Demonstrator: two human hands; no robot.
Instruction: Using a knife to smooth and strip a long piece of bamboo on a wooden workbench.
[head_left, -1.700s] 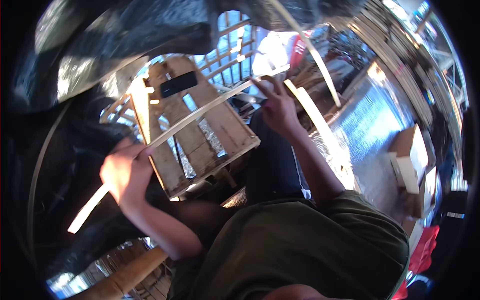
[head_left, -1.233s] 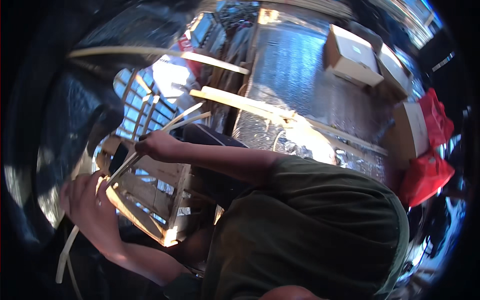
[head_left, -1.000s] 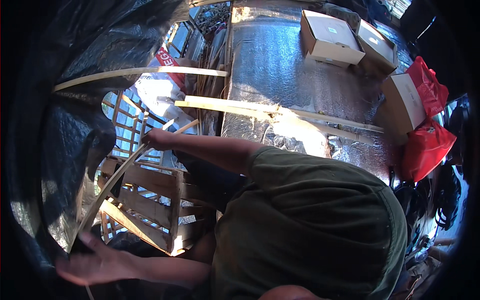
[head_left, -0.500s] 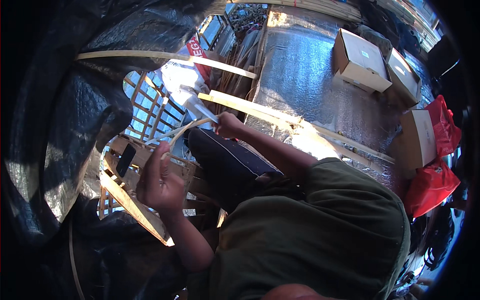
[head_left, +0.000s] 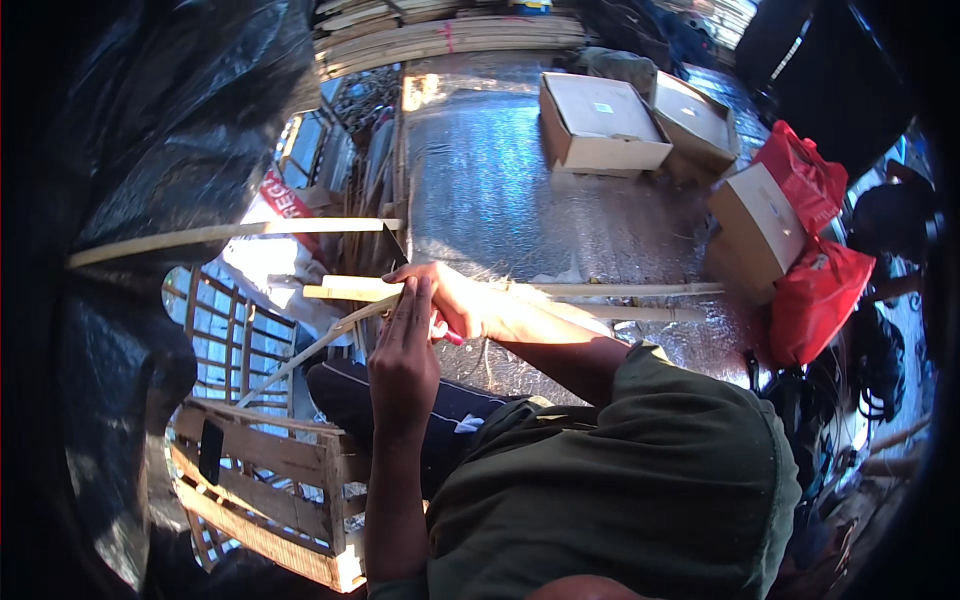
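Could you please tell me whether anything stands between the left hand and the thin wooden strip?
Nothing visible does: the thin wooden strip runs right up to the left hand. The right hand, holding a knife, is close beside it.

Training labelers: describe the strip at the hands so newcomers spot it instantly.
Find the big silvery platform, then the left hand and right hand close together at its lower left. The thin pale strip slants from the left hand down-left toward the wooden crate. Its neighbours, the pale lengths above it, run nearly level.
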